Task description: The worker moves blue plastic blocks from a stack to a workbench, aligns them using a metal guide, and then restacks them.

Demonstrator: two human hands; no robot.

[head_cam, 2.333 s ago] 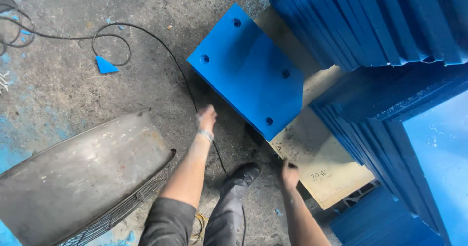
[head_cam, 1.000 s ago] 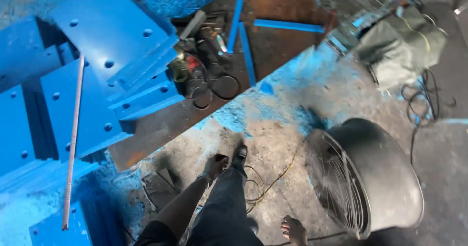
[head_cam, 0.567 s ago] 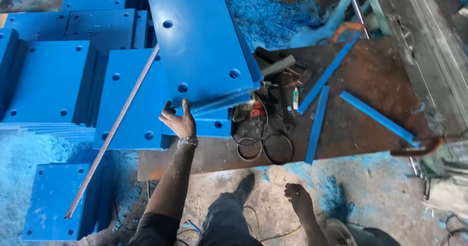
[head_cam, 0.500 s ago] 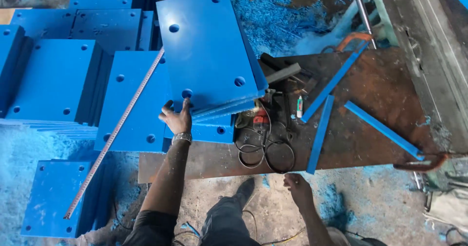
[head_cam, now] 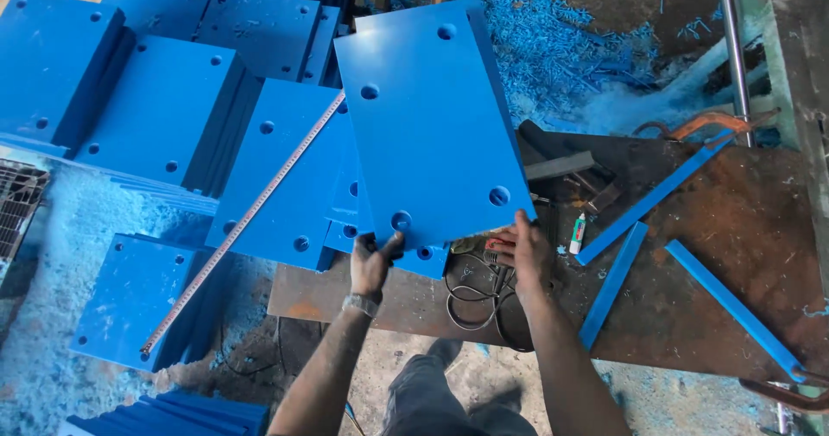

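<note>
Squarely between the two hands sat a thick blue plate (head_cam: 429, 125) with four round holes, tilted and held up by its near edge above the rusty brown surface (head_cam: 734, 255). The left hand (head_cam: 373, 263) gripped the plate's near left corner, fingers curled over the edge beside a hole. The right hand (head_cam: 521, 250) clasped the near right corner, thumb against the plate's edge. Both hands were clamped on the plate, well apart from each other along that edge.

Under the plate, just beyond the left hand, more blue plates (head_cam: 289, 177) lay stacked, and a long measuring tape (head_cam: 246, 220) ran slantwise across them to the left. Farther left stood other stacks of blue plates (head_cam: 164, 108). Just below the right hand lay coiled black cables (head_cam: 471, 298) on the surface. To the right of the right hand a small white tube (head_cam: 577, 233) lay on the surface, with several narrow blue strips (head_cam: 613, 285) beyond it. Beyond the plate, blue shavings (head_cam: 570, 47) covered the ground.
</note>
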